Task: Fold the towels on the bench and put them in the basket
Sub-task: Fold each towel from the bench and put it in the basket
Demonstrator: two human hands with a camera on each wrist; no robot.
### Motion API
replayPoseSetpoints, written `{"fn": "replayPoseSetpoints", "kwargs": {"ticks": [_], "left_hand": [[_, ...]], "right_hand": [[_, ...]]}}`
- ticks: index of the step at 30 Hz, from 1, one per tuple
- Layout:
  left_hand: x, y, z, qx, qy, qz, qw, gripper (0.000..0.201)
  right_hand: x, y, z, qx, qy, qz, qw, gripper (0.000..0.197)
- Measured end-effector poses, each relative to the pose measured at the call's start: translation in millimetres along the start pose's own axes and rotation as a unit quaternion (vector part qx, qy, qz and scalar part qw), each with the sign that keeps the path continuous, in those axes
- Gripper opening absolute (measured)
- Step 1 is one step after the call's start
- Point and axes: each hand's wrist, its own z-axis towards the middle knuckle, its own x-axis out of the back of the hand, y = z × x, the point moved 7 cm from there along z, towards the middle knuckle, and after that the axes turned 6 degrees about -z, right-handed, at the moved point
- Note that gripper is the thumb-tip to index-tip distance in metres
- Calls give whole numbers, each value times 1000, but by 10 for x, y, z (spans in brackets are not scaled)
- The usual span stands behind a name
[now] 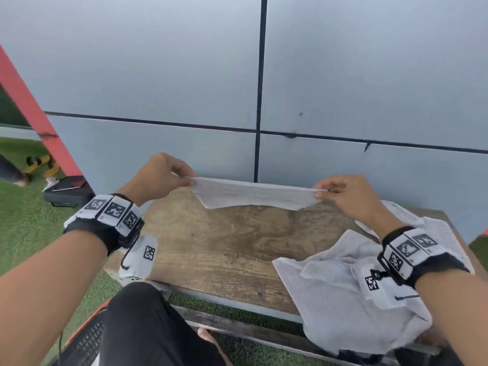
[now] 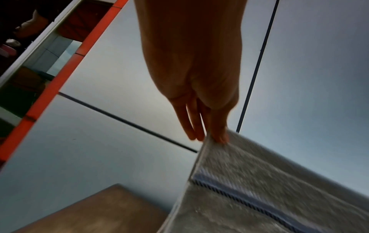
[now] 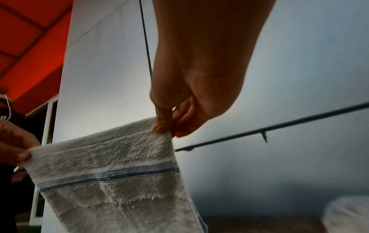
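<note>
A white towel (image 1: pixel 253 193) with a blue woven stripe hangs stretched between my two hands above the far side of the wooden bench (image 1: pixel 224 249). My left hand (image 1: pixel 184 178) pinches its left top corner, thumb against fingers. My right hand (image 1: pixel 323 192) pinches the right top corner. The left wrist view shows the towel (image 2: pixel 259 189) dropping from my left hand (image 2: pixel 209 138). In the right wrist view the towel (image 3: pixel 111 181) hangs below my right hand (image 3: pixel 163 130). A heap of crumpled white towels (image 1: pixel 343 286) lies on the bench's right end. No basket is in view.
A grey panelled wall (image 1: pixel 343 88) stands right behind the bench. Green artificial grass (image 1: pixel 26 220) covers the ground to the left, with a black case (image 1: pixel 67 192) and yellow sandals (image 1: pixel 42 163) on it. My dark-trousered knee (image 1: pixel 137 326) is at the bench's front edge.
</note>
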Motion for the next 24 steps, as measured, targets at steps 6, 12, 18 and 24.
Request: {"fn": "replayPoseSetpoints", "kwargs": {"ticks": [6, 12, 18, 24], "left_hand": [[-659, -526, -534, 81, -245, 69, 964, 13], [-856, -666, -570, 124, -252, 59, 958, 12], [-932, -759, -370, 134, -172, 89, 972, 6], [-1036, -977, -221, 173, -82, 82, 978, 13]], "right_hand": [[-606, 547, -586, -73, -264, 3, 962, 13], [-687, 750, -487, -100, -224, -6, 970, 8], [-801, 760, -84, -53, -128, -131, 982, 8], [-1091, 714, 295, -42, -68, -165, 983, 4]]}}
